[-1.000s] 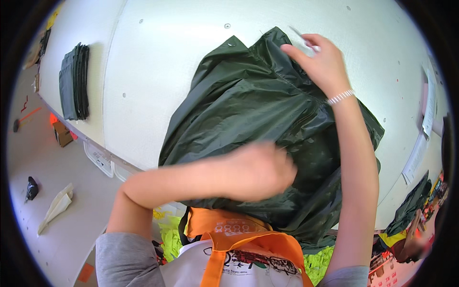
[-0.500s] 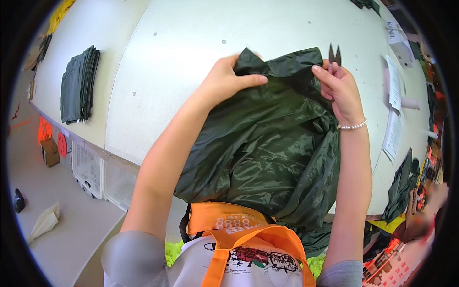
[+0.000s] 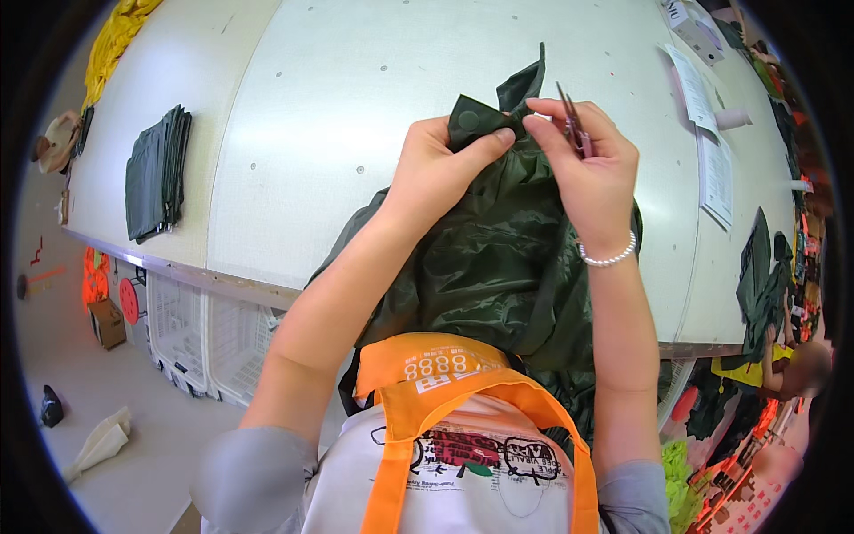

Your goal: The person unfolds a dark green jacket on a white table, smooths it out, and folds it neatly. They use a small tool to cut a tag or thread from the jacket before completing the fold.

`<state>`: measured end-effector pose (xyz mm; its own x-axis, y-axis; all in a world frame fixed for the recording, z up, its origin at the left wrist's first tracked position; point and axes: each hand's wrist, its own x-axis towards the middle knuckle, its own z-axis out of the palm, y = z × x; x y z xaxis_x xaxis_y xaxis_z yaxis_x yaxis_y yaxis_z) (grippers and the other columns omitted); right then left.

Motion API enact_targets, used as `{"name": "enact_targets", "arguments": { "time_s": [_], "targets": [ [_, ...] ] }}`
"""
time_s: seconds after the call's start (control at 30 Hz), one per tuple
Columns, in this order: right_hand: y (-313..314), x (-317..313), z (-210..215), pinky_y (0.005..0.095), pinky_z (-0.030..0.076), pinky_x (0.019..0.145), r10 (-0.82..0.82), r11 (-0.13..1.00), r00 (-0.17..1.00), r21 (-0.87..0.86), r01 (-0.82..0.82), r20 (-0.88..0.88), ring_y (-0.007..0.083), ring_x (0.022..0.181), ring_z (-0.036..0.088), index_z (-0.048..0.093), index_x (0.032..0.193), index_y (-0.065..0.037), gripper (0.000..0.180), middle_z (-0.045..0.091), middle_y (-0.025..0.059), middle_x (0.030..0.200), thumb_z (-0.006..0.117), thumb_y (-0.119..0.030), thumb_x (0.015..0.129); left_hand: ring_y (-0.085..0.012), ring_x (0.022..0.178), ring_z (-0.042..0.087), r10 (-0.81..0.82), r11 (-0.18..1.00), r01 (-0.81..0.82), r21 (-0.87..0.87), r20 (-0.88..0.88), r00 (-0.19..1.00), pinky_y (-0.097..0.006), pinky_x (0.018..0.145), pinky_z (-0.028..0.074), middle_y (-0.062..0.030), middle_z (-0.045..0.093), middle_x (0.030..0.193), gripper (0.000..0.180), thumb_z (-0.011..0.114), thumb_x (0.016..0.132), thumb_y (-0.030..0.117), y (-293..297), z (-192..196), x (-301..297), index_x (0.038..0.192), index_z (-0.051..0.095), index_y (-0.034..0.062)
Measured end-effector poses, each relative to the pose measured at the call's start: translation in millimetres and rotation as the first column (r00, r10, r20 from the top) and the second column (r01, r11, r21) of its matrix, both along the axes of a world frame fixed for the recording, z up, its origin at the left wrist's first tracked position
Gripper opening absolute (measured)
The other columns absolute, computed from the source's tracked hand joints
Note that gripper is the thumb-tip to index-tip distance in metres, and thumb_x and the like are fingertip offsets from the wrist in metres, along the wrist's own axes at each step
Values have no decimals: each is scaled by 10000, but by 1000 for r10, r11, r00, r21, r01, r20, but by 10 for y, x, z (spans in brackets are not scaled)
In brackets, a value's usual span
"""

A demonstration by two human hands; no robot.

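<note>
From my head, my right hand (image 3: 594, 169) has come in beside my left hand (image 3: 436, 173), so both are now at the top of the green cloth (image 3: 471, 276) over the table (image 3: 307, 125) — left pinches it, right grips scissors (image 3: 576, 129) — can't tell if right pinches cloth too

White digits (image 3: 440, 366) on the orange apron (image 3: 384, 360), dark lettering (image 3: 471, 445) on the white shirt (image 3: 351, 481), letters (image 3: 675, 13) on the white box (image 3: 698, 37).
</note>
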<state>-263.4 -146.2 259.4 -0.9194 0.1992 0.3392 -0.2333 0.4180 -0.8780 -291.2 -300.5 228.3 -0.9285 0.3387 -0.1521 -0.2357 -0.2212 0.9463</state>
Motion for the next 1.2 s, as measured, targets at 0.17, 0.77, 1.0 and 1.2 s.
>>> {"name": "enact_targets", "arguments": {
  "time_s": [0.17, 0.77, 1.0, 1.2],
  "targets": [
    [-77, 53, -157, 236, 463, 569, -58, 992, 984, 97, 75, -166, 113, 643, 573, 642, 840, 1, 73, 613, 48, 792, 682, 28, 786, -29, 612, 503, 56, 994, -71, -82, -171, 984, -210, 520, 402, 23, 611, 664, 157, 693, 822, 128, 54, -5, 147, 804, 670, -26],
    [-221, 121, -537, 260, 493, 726, -55, 997, 995, -53, 51, -83, 140, 801, 582, 515, 1054, -12, 310, 583, 72, 933, 660, -232, 889, -107, 728, 618, 198, 937, -246, 249, 202, 959, -235, 675, 492, -46, 670, 840, 138, 656, 850, 124, -35, 75, 117, 902, 653, -4],
    [-300, 6, -550, 270, 509, 688, -95, 993, 975, 55, 108, -202, 160, 792, 608, 542, 1006, -14, 282, 594, 74, 925, 685, -210, 862, -89, 703, 609, 193, 932, -250, 262, 223, 955, -230, 645, 486, -39, 668, 804, 122, 660, 841, 115, -25, 71, 108, 862, 659, -5],
    [-292, -18, -584, 235, 463, 624, -114, 992, 969, 18, 121, -221, 121, 701, 546, 558, 967, -26, 233, 568, 41, 840, 692, -182, 858, -89, 677, 601, 218, 913, -288, 289, 249, 943, -231, 621, 481, -43, 664, 795, 121, 657, 835, 120, -21, 56, 93, 835, 650, -1]
  ]
}}
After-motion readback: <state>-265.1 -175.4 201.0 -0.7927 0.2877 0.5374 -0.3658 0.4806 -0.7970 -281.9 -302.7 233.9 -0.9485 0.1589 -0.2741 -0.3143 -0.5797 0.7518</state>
